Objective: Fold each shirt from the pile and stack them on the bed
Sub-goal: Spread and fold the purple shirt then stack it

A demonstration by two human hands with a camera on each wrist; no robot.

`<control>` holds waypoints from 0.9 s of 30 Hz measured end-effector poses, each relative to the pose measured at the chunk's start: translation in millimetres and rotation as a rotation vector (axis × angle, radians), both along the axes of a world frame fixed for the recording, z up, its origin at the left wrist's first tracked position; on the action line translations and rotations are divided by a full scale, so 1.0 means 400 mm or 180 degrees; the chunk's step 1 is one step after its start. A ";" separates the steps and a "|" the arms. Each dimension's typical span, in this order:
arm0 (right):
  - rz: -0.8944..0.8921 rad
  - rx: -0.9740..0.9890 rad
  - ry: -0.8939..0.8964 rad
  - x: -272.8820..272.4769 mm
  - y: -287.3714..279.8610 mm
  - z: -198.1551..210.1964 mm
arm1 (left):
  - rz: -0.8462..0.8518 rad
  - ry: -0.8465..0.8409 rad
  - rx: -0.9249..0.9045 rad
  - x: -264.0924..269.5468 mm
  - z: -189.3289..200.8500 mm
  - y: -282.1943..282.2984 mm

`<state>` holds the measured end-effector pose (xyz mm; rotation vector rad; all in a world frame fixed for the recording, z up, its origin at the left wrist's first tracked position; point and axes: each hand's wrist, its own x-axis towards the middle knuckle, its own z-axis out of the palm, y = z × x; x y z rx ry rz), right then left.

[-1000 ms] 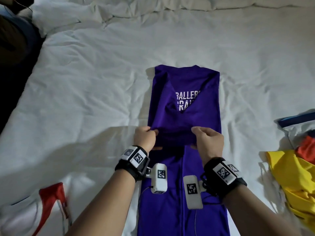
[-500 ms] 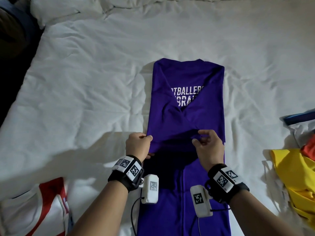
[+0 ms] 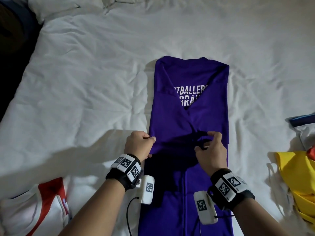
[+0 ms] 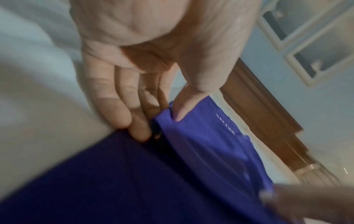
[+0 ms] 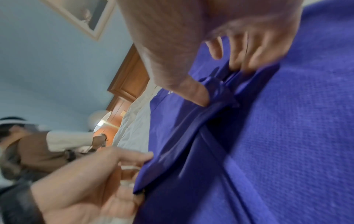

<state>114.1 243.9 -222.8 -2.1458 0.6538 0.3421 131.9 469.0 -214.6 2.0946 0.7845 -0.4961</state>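
A purple shirt (image 3: 189, 116) with white lettering lies lengthwise on the white bed (image 3: 85, 82), its sides folded in and its sleeves crossed over the chest. My left hand (image 3: 139, 145) pinches the left sleeve edge of the purple shirt (image 4: 201, 144) between thumb and fingers. My right hand (image 3: 210, 149) pinches the bunched sleeve end near the shirt's middle, thumb and fingers (image 5: 239, 60) curled on the purple fabric (image 5: 277, 151). Both hands are slightly raised off the shirt's lower half.
A white and red shirt (image 3: 40, 206) lies at the near left. A pile with a yellow shirt (image 3: 296, 181) sits at the right edge, with a plastic bag (image 3: 305, 128) behind it. Dark items (image 3: 15, 40) sit off the bed's left edge. Another person (image 5: 28, 144) shows in the right wrist view.
Both hands have pulled back toward me along the shirt, drawing the sleeve ends down. The right hand's fingers have bunched the fabric more tightly. My view has dropped slightly, showing more lettering.
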 end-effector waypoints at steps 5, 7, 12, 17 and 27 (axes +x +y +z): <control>0.0770 -0.1442 -0.0609 0.025 0.065 0.011 | -0.1197 -0.1222 0.1681 0.004 -0.028 -0.012; 0.1283 -0.1648 -0.0874 0.056 0.089 -0.023 | -0.2248 -0.1610 0.2015 0.019 -0.061 -0.037; 0.1956 -0.1902 -0.0676 0.090 0.081 -0.126 | -0.2883 -0.0962 0.2159 0.046 -0.150 0.011; 0.1966 -0.1927 -0.0651 0.090 0.070 -0.156 | -0.3026 -0.1455 0.2167 0.135 -0.115 0.035; 0.1998 -0.1951 -0.0566 0.093 0.064 -0.188 | -0.4974 -0.2073 0.2325 0.468 -0.175 0.032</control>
